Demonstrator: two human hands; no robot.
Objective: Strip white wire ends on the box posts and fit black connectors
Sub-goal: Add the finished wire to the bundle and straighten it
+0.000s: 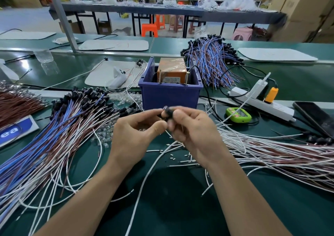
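The left hand point(137, 132) and right hand point(193, 129) both pinch a small black connector point(167, 111) just in front of the blue box point(169, 95), and if they push crooked it may slip and drop among the loose white wires point(262, 152).

The left forearm point(86, 196) is being shown bare from wrist to the view's lower edge at 7 o'clock, the right forearm point(240, 190) likewise at 5 o'clock. The left hand point(133, 132) and right hand point(191, 127) are being shown bare near the centre.
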